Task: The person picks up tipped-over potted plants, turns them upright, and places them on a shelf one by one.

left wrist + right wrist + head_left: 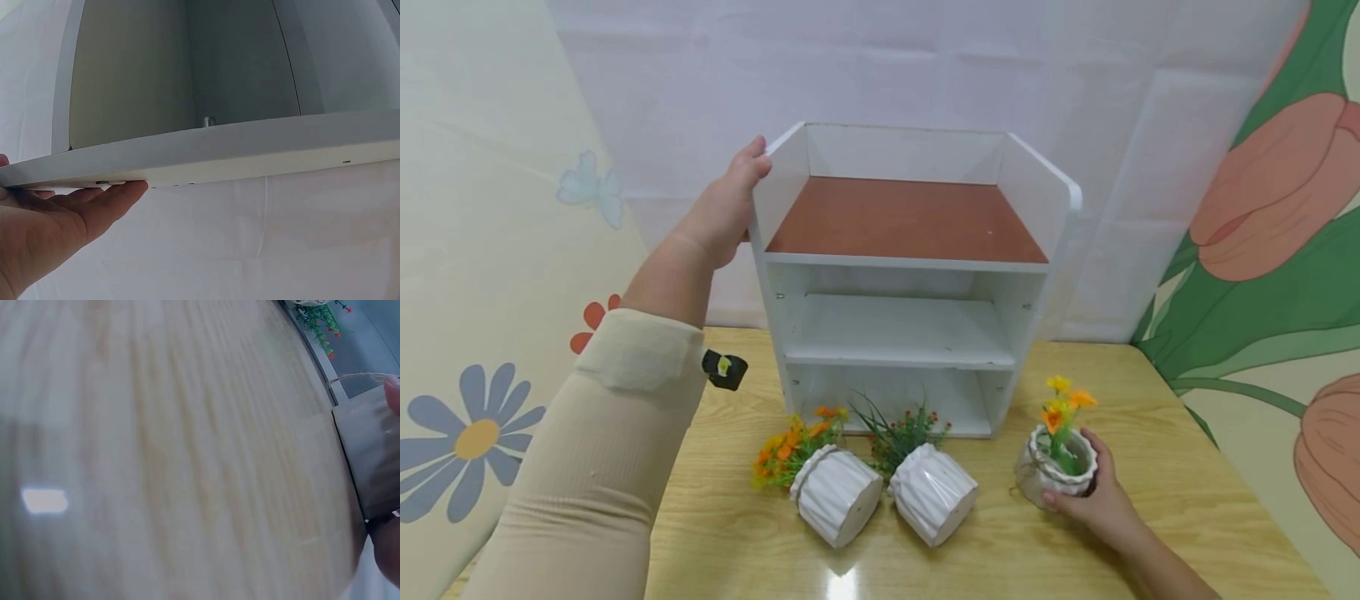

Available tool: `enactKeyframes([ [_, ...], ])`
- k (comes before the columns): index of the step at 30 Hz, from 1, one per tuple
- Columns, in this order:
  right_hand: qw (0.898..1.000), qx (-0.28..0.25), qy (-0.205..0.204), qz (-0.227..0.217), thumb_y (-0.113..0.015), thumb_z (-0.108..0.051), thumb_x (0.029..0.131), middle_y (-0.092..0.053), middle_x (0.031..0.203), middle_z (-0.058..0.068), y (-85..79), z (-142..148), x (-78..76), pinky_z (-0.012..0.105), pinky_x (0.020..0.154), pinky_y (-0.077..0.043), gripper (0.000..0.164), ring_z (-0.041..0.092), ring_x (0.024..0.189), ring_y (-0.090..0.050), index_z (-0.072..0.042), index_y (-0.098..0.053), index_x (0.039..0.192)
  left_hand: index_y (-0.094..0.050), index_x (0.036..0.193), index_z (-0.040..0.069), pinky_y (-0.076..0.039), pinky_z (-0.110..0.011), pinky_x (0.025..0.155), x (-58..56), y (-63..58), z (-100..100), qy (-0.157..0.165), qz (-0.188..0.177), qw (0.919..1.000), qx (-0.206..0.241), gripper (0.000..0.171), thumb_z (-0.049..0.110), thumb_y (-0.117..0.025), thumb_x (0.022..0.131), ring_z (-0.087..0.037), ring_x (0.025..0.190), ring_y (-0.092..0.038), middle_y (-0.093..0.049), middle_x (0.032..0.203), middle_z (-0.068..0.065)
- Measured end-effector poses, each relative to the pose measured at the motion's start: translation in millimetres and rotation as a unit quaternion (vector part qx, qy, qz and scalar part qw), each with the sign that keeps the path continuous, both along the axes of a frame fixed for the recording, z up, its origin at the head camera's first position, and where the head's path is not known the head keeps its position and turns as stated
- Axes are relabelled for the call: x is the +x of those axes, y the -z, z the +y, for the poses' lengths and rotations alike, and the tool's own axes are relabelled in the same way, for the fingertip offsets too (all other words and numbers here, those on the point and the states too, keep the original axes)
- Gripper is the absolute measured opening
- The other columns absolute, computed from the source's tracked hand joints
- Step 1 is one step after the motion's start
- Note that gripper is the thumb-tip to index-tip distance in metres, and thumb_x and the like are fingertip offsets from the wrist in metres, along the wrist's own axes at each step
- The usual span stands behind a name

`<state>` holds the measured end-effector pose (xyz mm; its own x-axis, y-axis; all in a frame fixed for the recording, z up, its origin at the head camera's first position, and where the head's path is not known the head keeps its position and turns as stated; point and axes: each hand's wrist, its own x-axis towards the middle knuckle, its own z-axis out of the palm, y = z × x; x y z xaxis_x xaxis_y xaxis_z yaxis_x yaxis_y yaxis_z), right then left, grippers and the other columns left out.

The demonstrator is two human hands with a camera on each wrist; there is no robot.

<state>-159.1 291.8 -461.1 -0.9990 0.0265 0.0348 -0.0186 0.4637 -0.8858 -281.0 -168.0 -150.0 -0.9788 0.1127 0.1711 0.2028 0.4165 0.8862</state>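
A white shelf unit (902, 358) with a brown top board stands upright on the table. My left hand (733, 200) is at its upper left side, with fingertips over the edge of the side panel (784, 187). In the left wrist view, other fingers (122, 197) lie along the panel's outer face. My right hand (1101, 504) grips a white ceramic flower pot (1037, 475) between thumb and fingers. Yellow and orange flowers (1056, 414) rise from this pot. The right wrist view shows only part of the pot (375, 456) and the hand.
Two more white pots lie tipped over before the shelf unit: one (835, 496) with orange flowers, another (932, 496) with red-tipped greenery. The wooden table (1045, 567) carries everything. Behind hangs a white cloth (880, 67); printed floral panels stand on both sides.
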Motion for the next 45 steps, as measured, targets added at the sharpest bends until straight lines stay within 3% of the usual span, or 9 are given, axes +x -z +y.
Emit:
enactKeyframes([
  [3,1.000,-0.006,0.004,-0.005,-0.082,-0.006,0.075,-0.027,0.150,0.029,-0.2,0.0,-0.6,-0.002,0.086,-0.025,0.111,0.035,0.133,-0.032,-0.006,-0.004,0.153,0.005,0.152,0.051,-0.028,-0.057,0.112,-0.3,0.4,0.0,-0.001,0.001,1.0000,-0.002,0.056,0.059,-0.016,0.101,-0.028,0.137,-0.028,-0.028,0.156,-0.007],
  [7,1.000,-0.012,0.009,-0.006,-0.082,-0.007,0.076,-0.028,0.149,0.029,-1.4,-1.1,-0.1,-0.002,0.086,-0.027,0.108,0.000,0.120,-0.038,-0.006,-0.006,0.153,0.005,0.152,0.051,-0.028,-0.057,0.112,-0.4,0.9,0.2,-0.004,0.002,1.0000,-0.004,0.056,0.059,-0.016,0.101,-0.028,0.137,-0.029,-0.028,0.156,-0.006],
  [10,1.000,-0.016,0.014,-0.009,-0.082,-0.007,0.076,-0.029,0.149,0.029,-2.8,-1.9,0.2,-0.002,0.085,-0.028,0.107,-0.014,0.109,-0.032,-0.006,-0.007,0.153,0.005,0.152,0.051,-0.028,-0.057,0.112,-0.7,0.8,0.4,-0.004,0.001,1.0000,-0.005,0.056,0.059,-0.016,0.101,-0.028,0.137,-0.029,-0.029,0.156,-0.006],
  [13,1.000,-0.013,0.015,-0.022,-0.082,-0.008,0.077,-0.026,0.150,0.030,-5.8,-0.9,-0.6,-0.001,0.084,-0.028,0.108,0.006,0.124,-0.041,-0.006,-0.005,0.153,0.005,0.152,0.051,-0.028,-0.057,0.111,-1.0,0.4,0.9,-0.004,-0.001,1.0000,-0.007,0.056,0.059,-0.016,0.101,-0.028,0.137,-0.029,-0.028,0.156,-0.007],
  [16,1.000,-0.001,0.017,-0.026,-0.081,-0.010,0.078,-0.025,0.151,0.029,-10.6,1.0,-1.5,-0.001,0.083,-0.029,0.107,0.032,0.132,-0.036,-0.005,-0.004,0.153,0.005,0.152,0.051,-0.027,-0.058,0.112,-1.3,0.1,1.6,-0.003,-0.002,1.0000,-0.006,0.056,0.059,-0.016,0.101,-0.028,0.137,-0.028,-0.028,0.156,-0.007],
  [19,1.000,0.001,0.021,-0.011,-0.080,-0.009,0.078,-0.026,0.151,0.028,-15.5,3.2,-1.3,-0.002,0.084,-0.029,0.106,0.010,0.125,-0.040,-0.005,-0.006,0.153,0.005,0.152,0.051,-0.027,-0.058,0.112,-1.3,0.9,2.2,-0.003,0.000,1.0000,-0.006,0.057,0.060,-0.016,0.101,-0.028,0.138,-0.028,-0.028,0.156,-0.006],
  [23,1.000,0.000,0.024,0.012,-0.079,-0.006,0.079,-0.027,0.150,0.028,-24.9,5.8,-1.2,-0.002,0.084,-0.031,0.104,-0.016,0.106,-0.031,-0.005,-0.006,0.153,0.005,0.152,0.051,-0.028,-0.057,0.112,-1.5,1.8,3.0,-0.004,0.001,1.0000,-0.008,0.057,0.061,-0.016,0.100,-0.028,0.138,-0.029,-0.028,0.156,-0.005],
  [37,0.999,0.011,0.012,0.034,-0.074,-0.012,0.086,-0.023,0.151,0.026,-80.6,11.5,-10.5,0.006,0.079,-0.043,0.103,-0.011,0.106,-0.036,-0.006,0.002,0.154,0.005,0.153,0.049,-0.028,-0.056,0.111,-3.2,0.0,4.7,0.000,0.003,1.0000,-0.003,0.057,0.059,-0.015,0.101,-0.027,0.136,-0.029,-0.028,0.155,-0.007],
  [45,0.998,0.000,0.017,0.052,-0.073,-0.012,0.087,-0.028,0.143,0.011,-109.4,11.1,-15.2,0.008,0.077,-0.047,0.099,-0.009,0.105,-0.040,-0.009,0.000,0.155,0.006,0.153,0.048,-0.028,-0.056,0.111,-5.9,-1.1,6.1,0.003,0.001,1.0000,-0.004,0.056,0.057,-0.014,0.101,-0.028,0.134,-0.030,-0.029,0.155,-0.009],
])
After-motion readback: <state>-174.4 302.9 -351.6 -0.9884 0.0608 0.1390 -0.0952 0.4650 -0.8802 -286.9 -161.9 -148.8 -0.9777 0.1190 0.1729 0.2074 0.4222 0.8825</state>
